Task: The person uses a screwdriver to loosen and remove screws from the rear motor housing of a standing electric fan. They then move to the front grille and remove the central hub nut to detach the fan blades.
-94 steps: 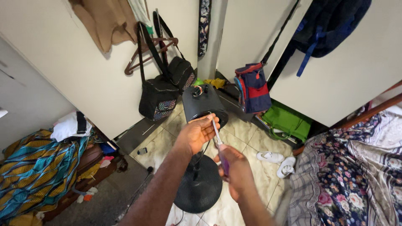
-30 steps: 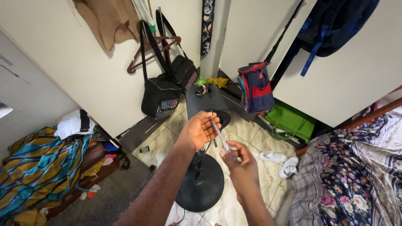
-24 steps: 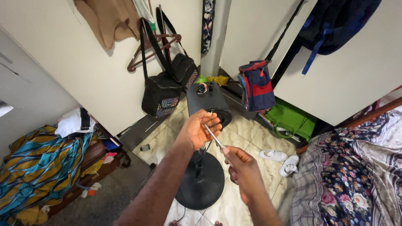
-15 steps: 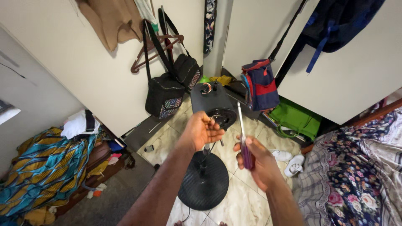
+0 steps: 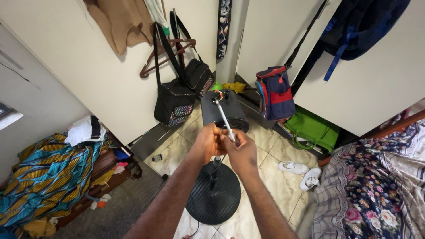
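Fingers of both hands curl closed together around a slim metal screwdriver [image 5: 225, 119], gripping its handle end. The left hand [image 5: 208, 142] sits at nine o'clock of the right hand [image 5: 239, 152], the two touching. The tool's shaft slants up toward twelve o'clock, its tip at the top of a dark grey fan motor housing [image 5: 223, 110]. Directly below the hands, at six o'clock, lies the fan's round black base [image 5: 212, 199] on the tiled floor [image 5: 274, 186].

Two bare forearms, no sleeves, left hand [image 5: 207, 144], right hand [image 5: 240, 152], no rings or watch seen
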